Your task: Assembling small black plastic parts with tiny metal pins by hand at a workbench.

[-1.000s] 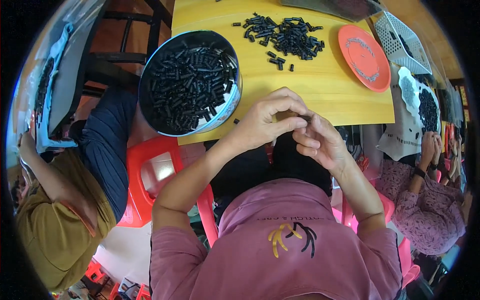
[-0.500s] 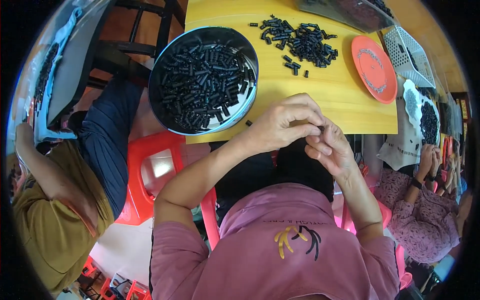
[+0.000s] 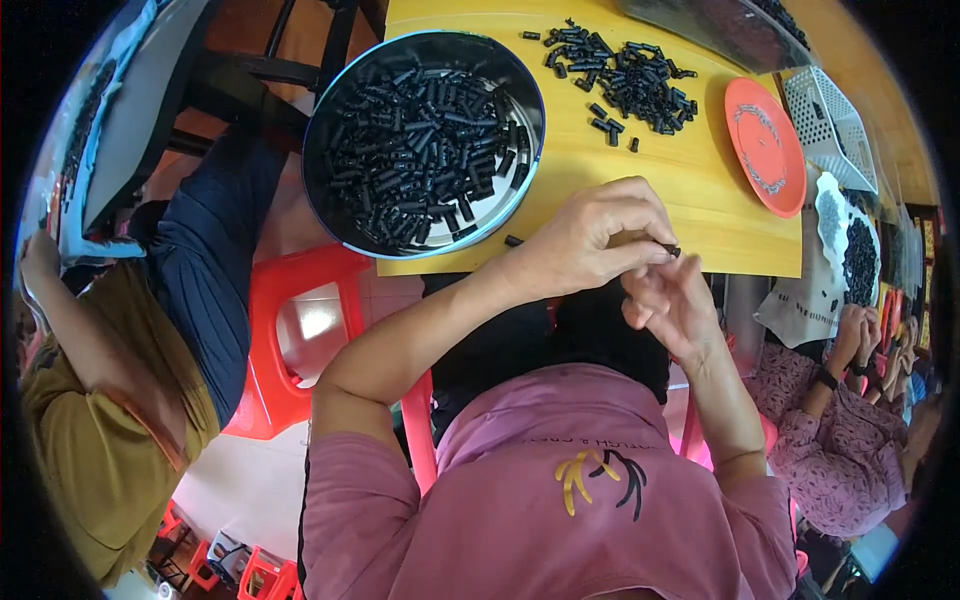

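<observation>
Near the yellow bench (image 3: pixel 705 225)'s edge, the left hand (image 3: pixel 603 235) pinched a small black piece (image 3: pixel 673 250) between its fingers, while the right hand (image 3: pixel 683 308) curled loosely beside it, any hold impossible to tell.

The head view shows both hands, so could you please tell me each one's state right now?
Left hand: closed, pinching a small black piece at its fingertips.
Right hand: partly curled close by; whether it holds anything cannot be told.

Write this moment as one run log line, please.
left hand: pinches small black piece | right hand: beside it, contact unclear | round tin: holds black pieces | yellow table: loose black pile, red plate
</observation>
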### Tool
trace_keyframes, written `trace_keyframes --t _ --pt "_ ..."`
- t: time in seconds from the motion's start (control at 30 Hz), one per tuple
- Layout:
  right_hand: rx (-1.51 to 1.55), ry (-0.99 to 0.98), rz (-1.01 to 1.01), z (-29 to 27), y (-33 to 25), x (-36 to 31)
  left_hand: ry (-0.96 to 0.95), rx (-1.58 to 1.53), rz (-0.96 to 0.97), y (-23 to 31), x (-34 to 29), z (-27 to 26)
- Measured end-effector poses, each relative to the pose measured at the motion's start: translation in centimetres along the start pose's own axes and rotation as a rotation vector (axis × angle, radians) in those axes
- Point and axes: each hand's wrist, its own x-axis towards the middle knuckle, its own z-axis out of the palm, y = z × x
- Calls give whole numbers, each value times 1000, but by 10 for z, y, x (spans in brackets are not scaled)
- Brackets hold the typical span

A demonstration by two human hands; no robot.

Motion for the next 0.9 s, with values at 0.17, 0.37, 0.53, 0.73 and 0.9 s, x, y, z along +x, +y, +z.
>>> trace_keyframes --t 0.17,0.37,0.53,0.73,0.9 --pt "-477 -125 280 6 -3 -16 14 10 57 -1 2 -2" --pt "-1288 -31 415 17 -48 -12 -141 -62 159 1 -4 -1" --pt "-1454 189 79 44 -79 3 -453 -120 359 1 -3 5" --pt "-1662 -310 -315 66 -37 56 -813 -211 97 5 -12 4" --pt "-1618 -654 -387 55 -17 96 -976 -230 115 -3 -13 6"
